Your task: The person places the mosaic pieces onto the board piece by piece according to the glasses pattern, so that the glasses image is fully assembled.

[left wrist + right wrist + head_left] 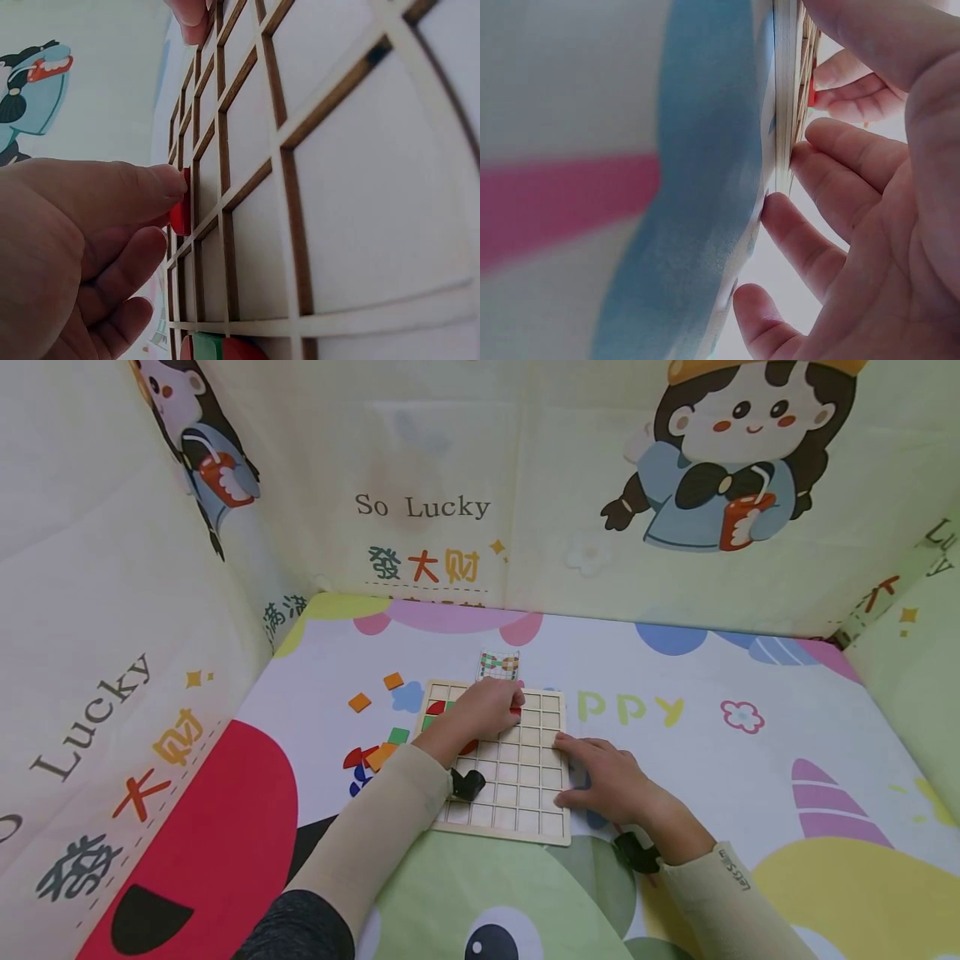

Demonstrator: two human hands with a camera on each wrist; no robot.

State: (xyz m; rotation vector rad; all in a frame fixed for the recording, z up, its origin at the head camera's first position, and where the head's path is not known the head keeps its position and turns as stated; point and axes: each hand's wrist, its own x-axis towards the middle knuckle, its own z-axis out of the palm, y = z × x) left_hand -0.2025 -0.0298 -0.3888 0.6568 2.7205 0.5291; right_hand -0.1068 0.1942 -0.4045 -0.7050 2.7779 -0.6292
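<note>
A square wooden grid board (540,793) lies in front of me. My left hand (487,706) reaches over its upper part. In the left wrist view, thumb and forefinger pinch a red piece (180,206) right at a grid cell. My right hand (611,777) rests at the board's right edge, its fingers spread and touching the side. Red (437,707) and green (428,722) pieces sit in cells at the upper left, partly hidden by the left arm. Another red piece (469,747) shows beside the left wrist.
A small pattern card (499,662) lies behind the board. Loose orange (360,702), green (398,736), red (352,758) and blue (360,777) pieces lie to the left on the printed mat (675,777). A printed cloth wall (547,510) stands around the table.
</note>
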